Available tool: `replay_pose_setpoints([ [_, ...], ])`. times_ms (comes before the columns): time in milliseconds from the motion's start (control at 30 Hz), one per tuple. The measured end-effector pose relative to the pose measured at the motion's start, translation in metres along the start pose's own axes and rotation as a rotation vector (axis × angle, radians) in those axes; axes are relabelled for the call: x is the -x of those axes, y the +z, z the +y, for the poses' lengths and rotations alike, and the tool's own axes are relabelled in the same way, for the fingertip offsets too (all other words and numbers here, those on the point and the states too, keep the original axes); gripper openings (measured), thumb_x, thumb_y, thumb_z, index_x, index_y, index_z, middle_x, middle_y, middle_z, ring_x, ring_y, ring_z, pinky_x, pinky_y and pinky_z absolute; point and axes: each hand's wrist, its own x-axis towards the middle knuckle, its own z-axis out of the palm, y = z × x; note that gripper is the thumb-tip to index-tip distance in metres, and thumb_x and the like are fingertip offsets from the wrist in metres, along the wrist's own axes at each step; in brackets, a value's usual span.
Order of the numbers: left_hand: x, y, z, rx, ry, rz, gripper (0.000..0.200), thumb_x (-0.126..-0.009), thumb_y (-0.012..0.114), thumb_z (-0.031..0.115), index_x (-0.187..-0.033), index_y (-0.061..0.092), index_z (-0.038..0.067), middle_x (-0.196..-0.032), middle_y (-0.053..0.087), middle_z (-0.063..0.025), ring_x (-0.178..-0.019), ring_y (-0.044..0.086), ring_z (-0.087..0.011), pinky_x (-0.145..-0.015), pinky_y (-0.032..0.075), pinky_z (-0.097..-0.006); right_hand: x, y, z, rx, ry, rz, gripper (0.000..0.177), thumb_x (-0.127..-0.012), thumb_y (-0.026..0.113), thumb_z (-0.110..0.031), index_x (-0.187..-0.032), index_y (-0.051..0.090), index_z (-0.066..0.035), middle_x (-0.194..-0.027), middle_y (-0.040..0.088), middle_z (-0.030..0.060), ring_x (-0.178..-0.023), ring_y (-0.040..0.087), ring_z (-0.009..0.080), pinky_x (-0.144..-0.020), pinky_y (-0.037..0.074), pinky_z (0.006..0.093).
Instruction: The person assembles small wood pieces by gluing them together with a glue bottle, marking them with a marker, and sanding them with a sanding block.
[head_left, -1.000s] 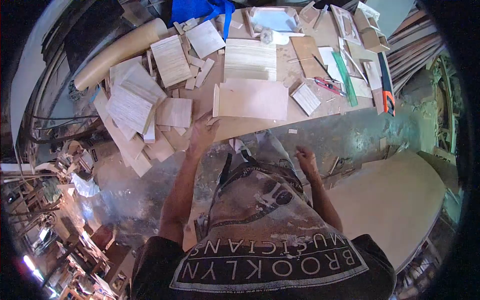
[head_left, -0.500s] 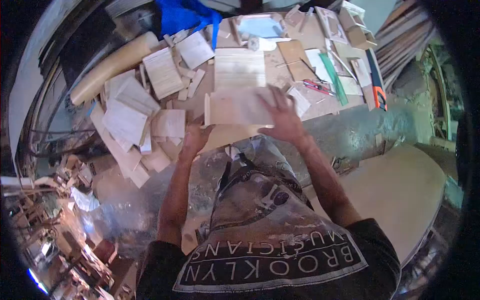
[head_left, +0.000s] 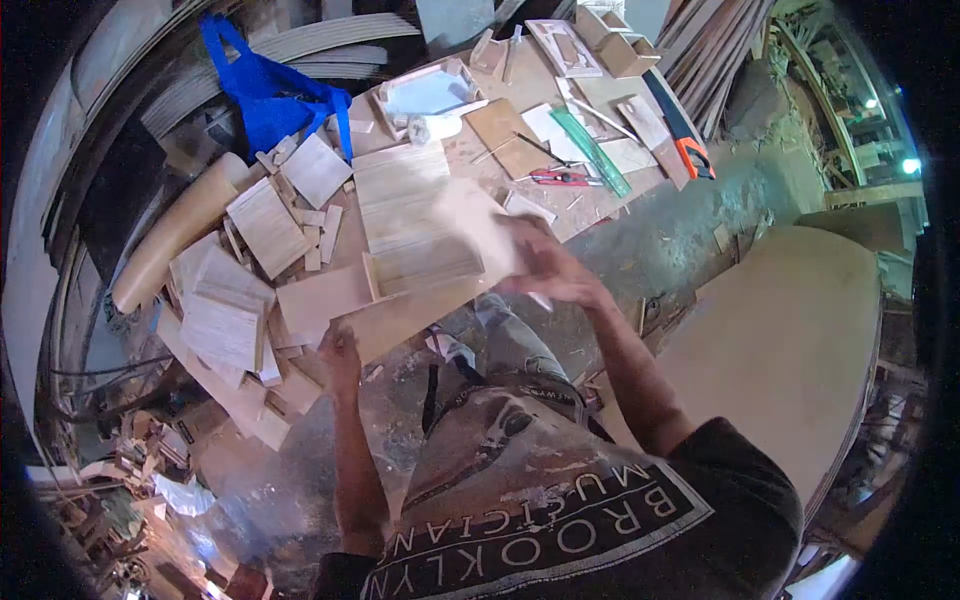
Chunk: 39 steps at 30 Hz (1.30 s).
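Note:
My right hand [head_left: 548,262] is at the right of the work in front of me, its fingers curled and smeared by motion. A pale thin panel [head_left: 472,212], also blurred, reaches left from its fingers. Below that panel lies a shallow wooden piece [head_left: 425,268] with a raised strip along its left side. My left hand [head_left: 341,352] is at the table's near edge, fingers bent around the lower corner of a thin brownish board [head_left: 322,298]. Behind the shallow piece is a wide, light-grained board [head_left: 400,185].
Stacked wood pieces [head_left: 222,318] and a cardboard-coloured roll [head_left: 180,235] lie on the left. A blue bag [head_left: 265,95] hangs behind. Farther right are a green ruler [head_left: 590,150], a red cutter [head_left: 565,178] and an orange-handled saw [head_left: 692,155]. A large curved panel [head_left: 770,350] stands at my right.
My left hand has left the side of the strip-edged piece and moved left and nearer to me. The pale panel has swung with my right hand. My view has turned.

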Motion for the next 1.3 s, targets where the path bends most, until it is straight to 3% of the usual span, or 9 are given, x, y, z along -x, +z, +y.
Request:
replay_pose_setpoints([
  [100, 0.03, 0.011, 0.06, 0.001, -0.344, -0.182, 0.029, -0.092, 0.062, 0.012, -0.116, 0.062, -0.002, -0.096, 0.069, -0.0119, -0.077, 0.063, -0.015, -0.068, 0.054, -0.0317, 0.072, -0.003, 0.028, -0.914, 0.421, 0.034, 0.093, -0.078, 0.061, -0.06, -0.147, 0.033, -0.004, -0.13, 0.05, 0.0212, -0.115, 0.053, 0.0332, -0.104, 0.042, 0.0424],
  [200, 0.055, 0.07, 0.124, 0.158, 0.075, -0.444, 0.032, -0.092, 0.063, 0.016, -0.117, 0.06, -0.003, -0.092, 0.067, -0.0082, -0.072, 0.062, -0.0145, -0.066, 0.052, -0.0294, 0.113, 0.007, 0.002, -1.43, 0.434, 0.102, 0.087, -0.083, 0.058, -0.057, -0.143, 0.036, 0.001, -0.13, 0.053, 0.0229, -0.112, 0.058, 0.0339, -0.099, 0.046, 0.0446],
  [400, 0.061, 0.166, 0.22, 0.645, -0.337, -0.717, 0.037, -0.092, 0.064, 0.019, -0.121, 0.059, -0.002, -0.099, 0.066, -0.0068, -0.088, 0.061, -0.0122, -0.08, 0.048, -0.0265, 0.162, 0.038, 0.038, -1.375, 0.703, 0.329, 0.087, -0.085, 0.054, -0.061, -0.143, 0.036, 0.001, -0.135, 0.051, 0.0228, -0.122, 0.052, 0.037, -0.104, 0.042, 0.049],
  [533, 0.054, 0.178, 0.228, 0.643, -0.082, -0.51, 0.035, -0.093, 0.061, 0.014, -0.124, 0.059, -0.003, -0.101, 0.066, -0.0039, -0.088, 0.058, -0.008, -0.079, 0.047, -0.0237, 0.121, 0.014, 0.073, -1.497, 0.558, 0.395, 0.08, -0.083, 0.057, -0.057, -0.14, 0.043, -0.004, -0.138, 0.046, 0.0226, -0.126, 0.047, 0.0396, -0.107, 0.036, 0.0483],
  [600, 0.047, 0.177, 0.225, 0.498, -0.029, -0.473, 0.034, -0.094, 0.059, 0.013, -0.123, 0.059, -0.004, -0.103, 0.066, -0.0046, -0.089, 0.058, -0.0076, -0.079, 0.047, -0.0234, 0.091, 0.017, 0.134, 0.371, 0.308, 0.54, 0.068, -0.081, 0.06, -0.047, -0.137, 0.049, -0.012, -0.143, 0.038, 0.0235, -0.129, 0.04, 0.0408, -0.108, 0.033, 0.0474],
  [933, 0.049, 0.2, 0.213, 0.172, 0.141, -0.478, 0.039, -0.096, 0.054, 0.012, -0.131, 0.053, -0.005, -0.106, 0.067, -0.0115, -0.093, 0.061, -0.0143, -0.082, 0.048, -0.0274, 0.02, -0.001, 0.182, 0.709, 0.082, 0.292, 0.065, -0.074, 0.067, -0.041, -0.134, 0.05, -0.022, -0.134, 0.043, 0.024, -0.125, 0.041, 0.0398, -0.1, 0.036, 0.0508],
  [1100, 0.033, 0.269, 0.2, -0.049, 0.436, -0.56, 0.043, -0.095, 0.051, 0.009, -0.137, 0.048, 0.002, -0.11, 0.066, -0.022, -0.096, 0.066, -0.034, -0.083, 0.05, -0.0359, 0.141, 0.006, 0.186, -0.059, 0.52, 0.865, 0.059, -0.083, 0.058, -0.042, -0.135, 0.047, -0.016, -0.128, 0.049, 0.0183, -0.115, 0.05, 0.0331, -0.093, 0.043, 0.046],
  [1167, 0.015, 0.306, 0.196, -0.363, 0.562, -0.672, 0.047, -0.093, 0.05, 0.009, -0.14, 0.045, 0.008, -0.117, 0.06, -0.0248, -0.1, 0.06, -0.0441, -0.084, 0.05, -0.0441, 0.179, 0.016, 0.175, -1.181, 0.615, 1.034, 0.065, -0.087, 0.054, -0.047, -0.141, 0.039, -0.014, -0.126, 0.05, 0.0118, -0.104, 0.054, 0.0268, -0.088, 0.045, 0.0422],
  [1300, -0.008, 0.339, 0.207, -0.722, 0.666, -0.648, 0.055, -0.091, 0.05, 0.01, -0.144, 0.041, 0.021, -0.126, 0.053, -0.0219, -0.109, 0.054, -0.0413, -0.088, 0.046, -0.0495, 0.165, 0.053, 0.173, -1.333, 0.609, 1.224, 0.068, -0.093, 0.047, -0.048, -0.15, 0.028, -0.017, -0.128, 0.05, 0.0073, -0.101, 0.052, 0.0206, -0.084, 0.044, 0.0387],
])
